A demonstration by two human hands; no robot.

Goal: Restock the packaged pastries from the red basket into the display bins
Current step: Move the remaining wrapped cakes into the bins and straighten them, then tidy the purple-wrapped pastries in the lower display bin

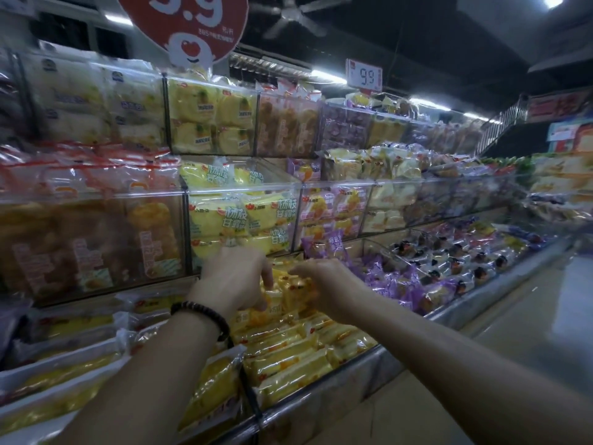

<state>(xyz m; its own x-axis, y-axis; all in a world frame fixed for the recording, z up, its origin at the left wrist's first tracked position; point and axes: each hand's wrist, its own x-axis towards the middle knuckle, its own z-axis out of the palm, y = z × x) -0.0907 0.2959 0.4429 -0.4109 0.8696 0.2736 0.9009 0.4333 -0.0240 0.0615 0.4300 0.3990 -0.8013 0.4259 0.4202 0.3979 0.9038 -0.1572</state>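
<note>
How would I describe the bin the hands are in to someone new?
Start at the round red 9.9 sign and drop straight down to the lowest tier. The bin there holds flat yellow-orange packets, and the left hand and right hand both grip packets in it. Its right-hand neighbour holds only purple packets.

Yellow-orange pastry pkgs (288, 354), purple pkgs (394, 279), red sign (141, 17) w/ white digits, black bead bracelet (205, 314)

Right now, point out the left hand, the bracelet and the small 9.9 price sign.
left hand (232, 277), head view, back of the hand.
bracelet (205, 311), head view, dark beads across the left wrist.
small 9.9 price sign (364, 75), head view, middle of its white face.
</note>
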